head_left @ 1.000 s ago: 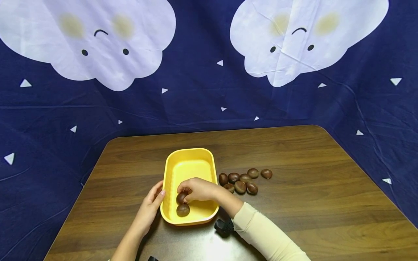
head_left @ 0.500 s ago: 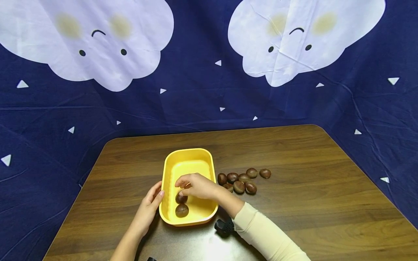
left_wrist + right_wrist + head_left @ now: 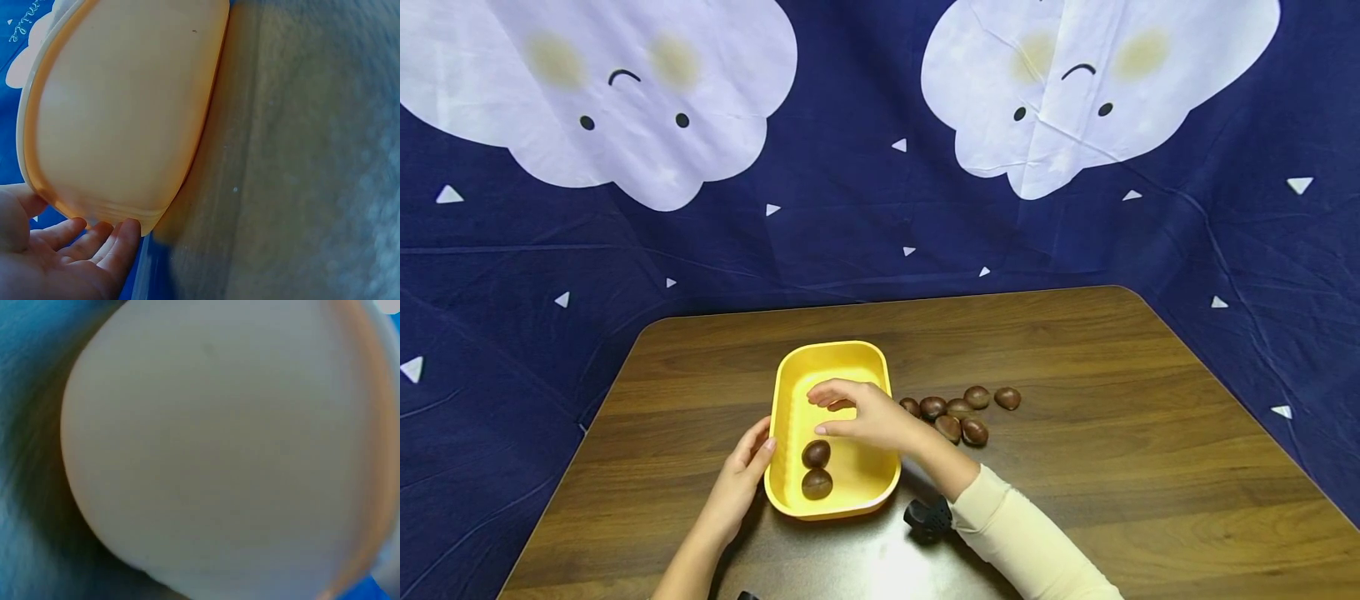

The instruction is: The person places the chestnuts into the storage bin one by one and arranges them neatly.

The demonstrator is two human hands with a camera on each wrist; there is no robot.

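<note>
Right hand (image 3: pixel 868 417) first, from the head cam: it's over the yellow tub (image 3: pixel 842 510), thumb well apart from the fingers, and I can't see anything in its grip. Left hand (image 3: pixel 741 479) has the tub's left side, thumb at the rim and fingers along the outside, probably just to steady it. Tub sits upright on the table (image 3: pixel 1075 375), long side running away from the person. Two chestnuts (image 3: pixel 817 484) lie at its near end, seemingly touching. More loose chestnuts (image 3: pixel 974 432) are bunched just right of the tub, which I'd guess keeps them handy for that right arm; the wrist may be hiding some. They look glossy brown, rounded with flattish sides. Table's streaky wood grain, sleeve (image 3: pixel 1015 537) is cream and looks stretchy, backdrop (image 3: pixel 865 83) is creased navy cloth with pale clouds.

Left wrist cam: fingertips press the tub's outer wall while the thumb goes to the rim, so yeah, it's clamped on. Wall looks like smooth plastic, rounded at the corner.

Right wrist cam: basically a blurry close-up of that pale wall with an orange edge. No hand or chestnuts visible, so no help with the grip.
</note>
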